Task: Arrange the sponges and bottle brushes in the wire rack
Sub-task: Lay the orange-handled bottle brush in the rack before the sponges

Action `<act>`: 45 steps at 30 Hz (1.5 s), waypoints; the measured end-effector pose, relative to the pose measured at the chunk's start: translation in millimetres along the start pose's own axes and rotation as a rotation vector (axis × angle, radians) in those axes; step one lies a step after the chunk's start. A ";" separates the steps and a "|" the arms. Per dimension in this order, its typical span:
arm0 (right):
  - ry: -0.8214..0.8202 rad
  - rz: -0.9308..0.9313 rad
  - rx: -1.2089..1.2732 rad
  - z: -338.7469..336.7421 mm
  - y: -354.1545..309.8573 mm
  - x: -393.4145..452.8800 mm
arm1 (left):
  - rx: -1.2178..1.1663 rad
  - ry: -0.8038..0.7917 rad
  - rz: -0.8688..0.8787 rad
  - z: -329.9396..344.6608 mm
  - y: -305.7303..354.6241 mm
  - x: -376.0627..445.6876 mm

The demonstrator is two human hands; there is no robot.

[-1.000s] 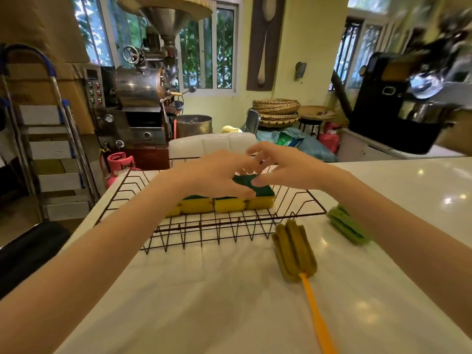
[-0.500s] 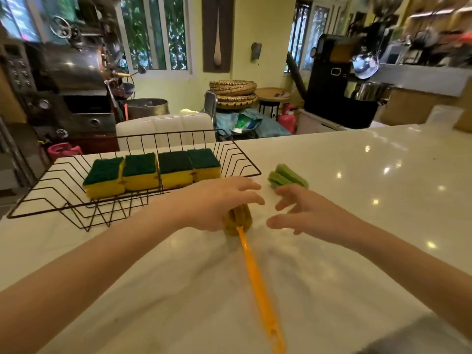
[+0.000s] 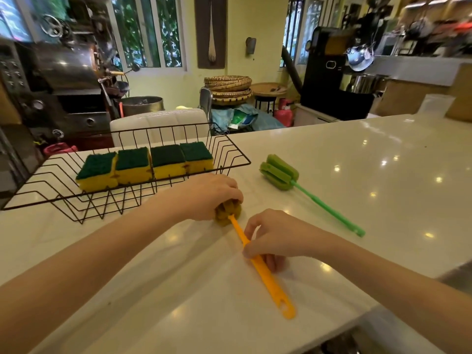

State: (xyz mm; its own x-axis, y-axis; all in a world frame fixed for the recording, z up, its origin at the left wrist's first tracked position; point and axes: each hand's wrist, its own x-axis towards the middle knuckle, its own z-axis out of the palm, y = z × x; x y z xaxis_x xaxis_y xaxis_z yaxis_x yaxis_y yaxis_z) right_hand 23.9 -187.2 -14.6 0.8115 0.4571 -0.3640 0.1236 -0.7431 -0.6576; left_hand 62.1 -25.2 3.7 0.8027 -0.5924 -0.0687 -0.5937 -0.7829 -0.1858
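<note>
Sponges done: four yellow sponges (image 3: pixel 144 166) with dark green scrub tops lined up side by side, touching, inside the wire rack (image 3: pixel 237 155) at middle left of frame, along its far side. Rest of rack looks bare, near half free for brushes.

Brushes not yet racked. Orange bottle brush (image 3: pixel 263 267) flat on the white surface (image 3: pixel 357 154) at centre frame, handle running toward lower right, olive foam head just beside the rack's near rim, outside it. Left hand (image 3: pixel 212 195) curled over that foam head, gripping it, head mostly hidden under the fingers. Right hand (image 3: pixel 270 238) closed in a pinch on the orange handle about mid-length, thumb and fingers wrapped round it. Looks like start of a two-handed lift; cannot tell if brush is off the surface yet.

Green bottle brush (image 3: pixel 279 172) untouched, lying on the surface right of the rack, foam head near the rack's right corner but apart from it, handle pointing toward right of frame.

Judged progress: roughly half. Left to do: orange brush into rack, then green brush.
</note>
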 end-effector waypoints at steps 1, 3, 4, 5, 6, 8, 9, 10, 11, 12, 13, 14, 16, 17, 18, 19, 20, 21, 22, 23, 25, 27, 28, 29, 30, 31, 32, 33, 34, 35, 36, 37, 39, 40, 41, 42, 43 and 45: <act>0.002 -0.001 -0.015 -3.2 1.0 0.4 | 0.001 -0.010 -0.013 -0.8 0.4 0.3; 0.009 0.004 -0.051 -10.0 4.2 1.1 | -0.002 -0.036 -0.042 -3.4 1.0 -0.9; 0.007 0.010 -0.065 -13.4 6.1 1.6 | -0.004 -0.049 -0.053 -5.1 1.6 -2.0; -0.001 0.018 -0.080 -16.9 7.6 1.7 | -0.004 -0.061 -0.054 -7.1 2.8 -3.1; -0.016 0.029 -0.098 -21.0 8.6 1.8 | 0.002 -0.069 -0.049 -9.2 4.3 -4.4; -0.062 0.051 -0.145 -30.5 8.7 1.3 | 0.024 -0.072 -0.032 -13.9 8.2 -6.9; -0.087 0.055 -0.166 -35.8 8.0 0.8 | 0.035 -0.063 -0.025 -16.8 9.7 -8.4; -0.106 0.052 -0.182 -41.5 7.1 0.4 | 0.044 -0.044 -0.020 -20.8 10.6 -10.1; -0.117 0.044 -0.193 -47.1 5.7 0.0 | 0.049 -0.023 -0.019 -25.5 10.8 -12.0; -0.120 0.032 -0.202 -52.7 3.8 -0.6 | 0.050 0.002 -0.023 -30.9 10.4 -14.3; -0.119 0.018 -0.212 -58.2 1.3 -1.2 | 0.049 0.026 -0.028 -36.3 9.1 -16.7; -0.112 0.003 -0.225 -63.7 -1.6 -1.6 | 0.047 0.051 -0.031 -42.0 7.4 -19.1; -0.089 -0.029 -0.244 -73.7 -8.8 -1.2 | 0.032 0.098 -0.038 -52.7 2.9 -25.6; -0.075 -0.047 -0.251 -77.9 -13.1 -0.3 | 0.024 0.117 -0.047 -57.5 0.0 -29.4; -0.058 -0.066 -0.259 -81.7 -17.7 1.7 | 0.017 0.135 -0.059 -62.2 -3.5 -33.9; -0.036 -0.085 -0.268 -85.0 -22.8 4.0 | 0.013 0.154 -0.076 -66.1 -7.8 -38.2; -0.010 -0.104 -0.277 -87.8 -28.4 7.2 | 0.007 0.175 -0.094 -70.0 -12.5 -43.1; 0.017 -0.123 -0.287 -89.9 -35.0 10.6 | 0.001 0.197 -0.113 -72.8 -18.1 -47.5; 0.041 -0.142 -0.299 -91.6 -42.1 14.6 | -0.002 0.219 -0.131 -75.0 -24.2 -51.8; 0.060 -0.163 -0.312 -92.6 -49.6 19.0 | -0.005 0.238 -0.149 -76.2 -30.8 -55.6; 0.086 -0.197 -0.350 -93.4 -64.5 29.6 | -0.014 0.259 -0.186 -76.5 -45.4 -62.1; 0.102 -0.224 -0.393 -92.5 -78.8 42.4 | -0.011 0.253 -0.236 -74.8 -60.5 -67.5; 0.110 -0.244 -0.415 -91.8 -85.7 49.4 | -0.007 0.248 -0.263 -73.3 -68.1 -70.2; 0.121 -0.267 -0.440 -90.8 -92.6 56.5 | -0.004 0.244 -0.289 -71.5 -75.5 -72.8; 0.134 -0.293 -0.464 -89.7 -99.4 63.8 | -0.002 0.244 -0.312 -69.7 -82.7 -76.0; 0.147 -0.320 -0.482 -88.6 -105.9 71.2 | -0.001 0.241 -0.335 -67.6 -90.5 -79.4; 0.155 -0.342 -0.492 -87.5 -111.9 78.9 | -0.005 0.236 -0.359 -65.4 -98.0 -83.2; 0.161 -0.361 -0.496 -86.1 -117.7 86.5 | -0.011 0.231 -0.382 -63.1 -105.5 -86.8; 0.166 -0.381 -0.498 -84.3 -123.5 94.2 | -0.016 0.228 -0.405 -60.8 -112.9 -90.5; 0.172 -0.403 -0.496 -82.1 -128.9 101.8 | -0.021 0.223 -0.430 -58.3 -120.1 -93.9; 0.176 -0.419 -0.493 -79.4 -133.9 109.2 | -0.025 0.215 -0.454 -55.7 -126.6 -96.9; 0.175 -0.428 -0.493 -76.2 -138.2 116.6 | -0.029 0.199 -0.478 -52.3 -132.7 -99.5; 0.165 -0.444 -0.516 -67.7 -144.9 130.9 | -0.041 0.162 -0.524 -43.2 -143.0 -104.3; 0.158 -0.457 -0.536 -62.8 -147.3 137.7 | -0.049 0.143 -0.542 -37.9 -147.3 -106.4; 0.146 -0.472 -0.554 -57.7 -149.2 144.1 | -0.057 0.120 -0.559 -32.1 -151.4 -108.3; 0.129 -0.495 -0.569 -52.6 -150.8 149.5 | -0.065 0.095 -0.575 -26.2 -155.0 -109.8; 0.105 -0.517 -0.583 -47.6 -152.4 154.1 | -0.075 0.069 -0.589 -20.4 -158.3 -111.3; 0.069 -0.550 -0.612 -38.2 -154.7 163.0 | -0.098 0.030 -0.607 -9.4 -163.5 -113.2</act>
State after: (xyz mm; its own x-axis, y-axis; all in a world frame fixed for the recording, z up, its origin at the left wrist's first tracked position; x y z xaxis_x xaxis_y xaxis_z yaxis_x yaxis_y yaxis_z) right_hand 158.9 -16.4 53.0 0.5748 0.8173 -0.0408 0.7867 -0.5657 -0.2472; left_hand 67.8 168.1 51.0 0.9980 -0.0396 0.0486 -0.0350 -0.9951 -0.0922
